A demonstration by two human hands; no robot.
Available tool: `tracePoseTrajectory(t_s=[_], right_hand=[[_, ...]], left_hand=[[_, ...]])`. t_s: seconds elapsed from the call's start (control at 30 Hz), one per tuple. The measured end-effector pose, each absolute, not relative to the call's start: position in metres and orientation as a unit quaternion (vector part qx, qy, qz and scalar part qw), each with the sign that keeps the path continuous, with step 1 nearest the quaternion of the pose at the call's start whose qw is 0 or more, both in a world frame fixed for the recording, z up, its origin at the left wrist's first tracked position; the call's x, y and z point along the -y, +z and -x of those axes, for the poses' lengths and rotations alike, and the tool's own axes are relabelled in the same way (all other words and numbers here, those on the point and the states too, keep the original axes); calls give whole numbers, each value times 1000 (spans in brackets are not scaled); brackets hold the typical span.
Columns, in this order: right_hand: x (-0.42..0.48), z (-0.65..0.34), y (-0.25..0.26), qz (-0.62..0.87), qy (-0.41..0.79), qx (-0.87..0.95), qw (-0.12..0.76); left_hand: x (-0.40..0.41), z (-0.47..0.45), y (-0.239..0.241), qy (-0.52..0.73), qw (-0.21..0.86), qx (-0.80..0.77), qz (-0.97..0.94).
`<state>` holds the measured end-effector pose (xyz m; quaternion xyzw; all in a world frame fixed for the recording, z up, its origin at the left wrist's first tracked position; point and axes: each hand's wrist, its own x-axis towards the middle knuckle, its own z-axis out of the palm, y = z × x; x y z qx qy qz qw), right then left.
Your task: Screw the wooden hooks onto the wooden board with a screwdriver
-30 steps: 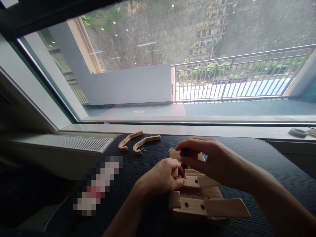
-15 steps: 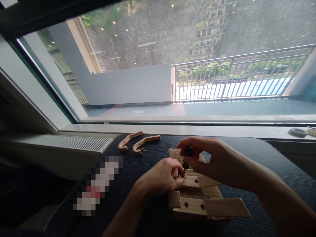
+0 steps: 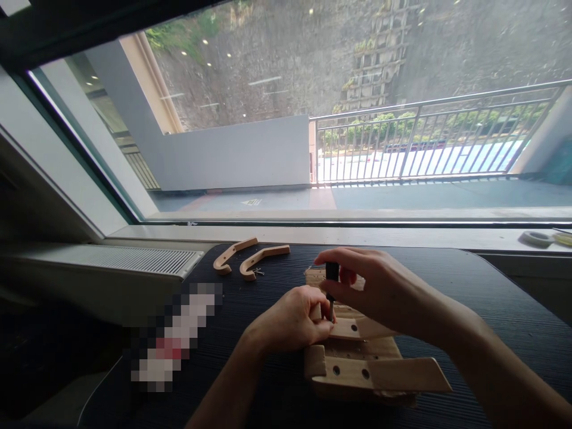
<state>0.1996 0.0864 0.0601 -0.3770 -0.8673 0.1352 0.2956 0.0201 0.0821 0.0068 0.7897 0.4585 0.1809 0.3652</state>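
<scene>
My right hand (image 3: 384, 280) is closed around the black handle of a screwdriver (image 3: 332, 272), which stands nearly upright. Its shaft reaches down to a wooden hook (image 3: 369, 328) lying on a rough wooden block (image 3: 384, 347). Low beside the tip, my left hand (image 3: 288, 319) grips the hook's upturned end with bent fingers. Those fingers hide the tip and whatever it touches. A dark hole shows in the hook to the right of them. Closer to me, a second wooden hook (image 3: 397, 374) lies across the block, with dark spots in its two holes.
Two loose wooden hooks, one on the left (image 3: 232, 256) and one on the right (image 3: 266, 259), lie at the back of the black table (image 3: 469, 310). A few screws (image 3: 259, 272) sit beside them. A blurred-out item (image 3: 179, 336) is at left. Tape (image 3: 536, 239) rests on the sill.
The screwdriver's handle has shifted left and stands more upright, with my right hand moved slightly left along with it. My left hand stays in place.
</scene>
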Motion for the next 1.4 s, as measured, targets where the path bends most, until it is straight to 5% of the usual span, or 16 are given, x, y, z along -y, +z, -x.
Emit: tracePoseTrajectory(t_s=[1.4], right_hand=[[-85, -199, 64, 373, 154, 870, 283]], left_hand=[[-83, -21, 6, 173, 387, -462, -779]])
